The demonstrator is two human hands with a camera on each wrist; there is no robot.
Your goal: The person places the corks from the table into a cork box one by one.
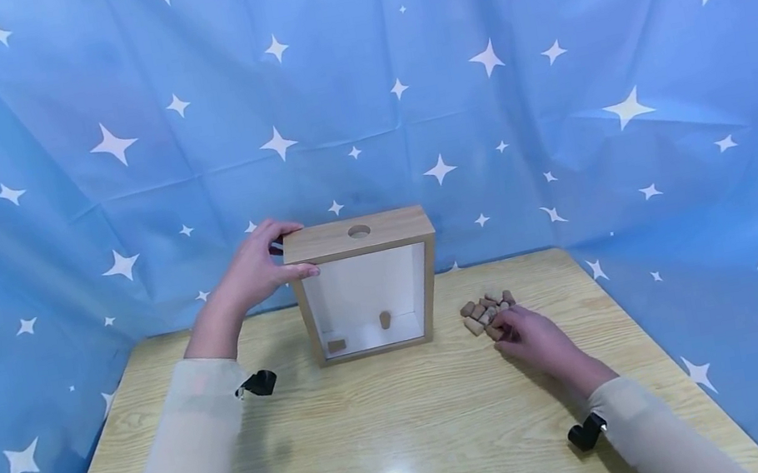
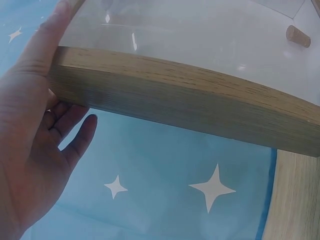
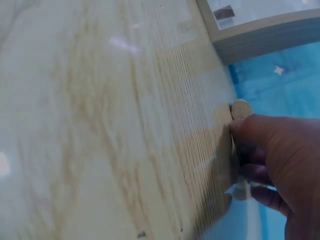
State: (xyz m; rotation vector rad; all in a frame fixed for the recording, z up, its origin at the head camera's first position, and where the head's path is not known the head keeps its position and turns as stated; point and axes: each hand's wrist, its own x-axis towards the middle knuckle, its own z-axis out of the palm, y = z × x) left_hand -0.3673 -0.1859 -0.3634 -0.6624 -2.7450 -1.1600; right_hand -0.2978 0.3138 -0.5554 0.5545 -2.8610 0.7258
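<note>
A wooden box (image 1: 357,233) with a clear front and a round hole in its top stands upright at the table's back. Inside it, one cork (image 1: 336,345) lies on its side and another cork (image 1: 385,319) stands upright. My left hand (image 1: 255,267) grips the box's upper left corner, thumb in front and fingers behind. To the right of the box, my right hand (image 1: 538,339) is at a small pile of corks (image 1: 474,325), with thumb and fingertips around a cork (image 1: 494,332) at the near edge. The fingers partly hide the pile.
The wooden table (image 1: 397,428) carries the box and corks. A blue curtain with white stars (image 1: 353,89) hangs close behind the box and along both sides. Black wrist straps with small cameras sit on both sleeves (image 1: 183,465).
</note>
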